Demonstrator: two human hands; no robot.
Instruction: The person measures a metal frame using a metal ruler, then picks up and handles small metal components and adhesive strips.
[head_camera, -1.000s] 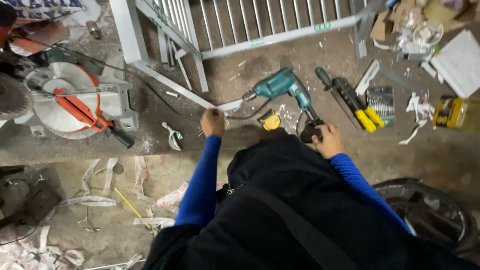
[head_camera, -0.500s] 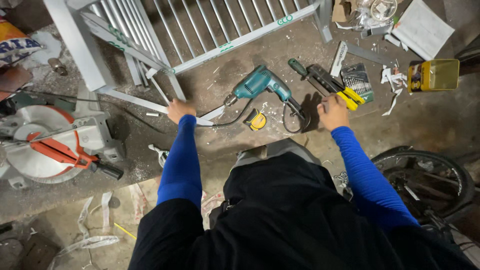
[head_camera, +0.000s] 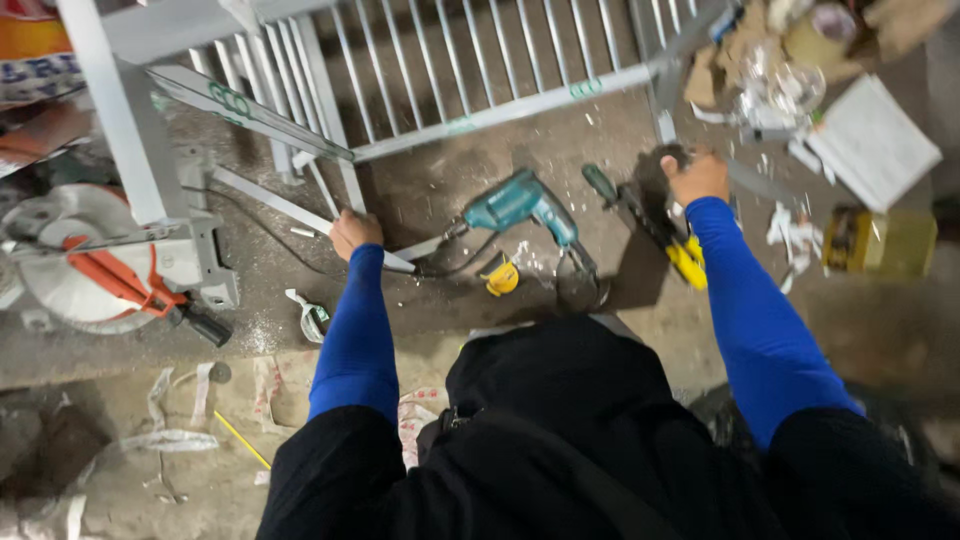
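Note:
My left hand (head_camera: 355, 232) is closed on a thin grey metal strip (head_camera: 270, 200) that lies slanted on the concrete floor, just below the white metal railing frame (head_camera: 480, 112). My right hand (head_camera: 697, 177) is stretched out to the far right, at the foot of the railing's end post (head_camera: 662, 110), its fingers curled over something dark and blurred. A grey flat bar (head_camera: 752, 180) runs on from that hand to the right. Between my arms lie a teal power drill (head_camera: 520, 205) and a yellow tape measure (head_camera: 502, 278).
A mitre saw (head_camera: 90, 260) with an orange handle stands at the left. A green-handled screwdriver (head_camera: 600, 183) and yellow-handled pliers (head_camera: 688, 262) lie by my right arm. A white box (head_camera: 875, 140), a yellow tin (head_camera: 880, 240) and paper scraps crowd the right. Tape scraps litter the near floor.
My left hand has moved left onto the metal strip and closed on it. My right hand has left the spot beside the drill and reached up and right to the railing's end post.

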